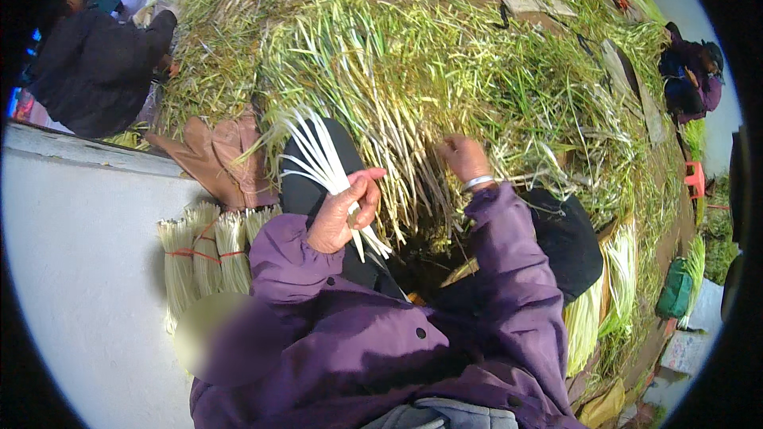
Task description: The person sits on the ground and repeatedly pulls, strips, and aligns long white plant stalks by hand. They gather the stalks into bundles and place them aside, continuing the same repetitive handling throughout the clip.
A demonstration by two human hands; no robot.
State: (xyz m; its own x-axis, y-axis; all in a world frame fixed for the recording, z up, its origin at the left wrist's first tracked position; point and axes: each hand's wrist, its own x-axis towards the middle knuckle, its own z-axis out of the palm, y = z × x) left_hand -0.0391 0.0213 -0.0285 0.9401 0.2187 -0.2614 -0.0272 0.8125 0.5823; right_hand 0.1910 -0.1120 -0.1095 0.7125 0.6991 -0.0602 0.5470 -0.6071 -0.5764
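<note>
My left hand [344, 211] is closed around a small bunch of white vegetable stalks [319, 149], fanned out at the top over my dark-clad knee. Their lower ends poke out below my palm. My right hand [465, 158], a pale bangle at its wrist, is over the right side of a pile of long untrimmed stalks [396, 137] between my knees. Its fingers are curled and partly blurred, so I cannot make out whether a stalk is between them. The pile's stems are whitish to brown, with green and yellow leaves towards the far end.
Several pale stalk bundles tied with red bands [205, 250] stand by the white wall [89, 250] at left. Leaf litter [524, 71] covers the floor. More pale stalks [620, 274] lie right of my knee. Other people [101, 71] are at far left and far right, near a red stool [694, 179].
</note>
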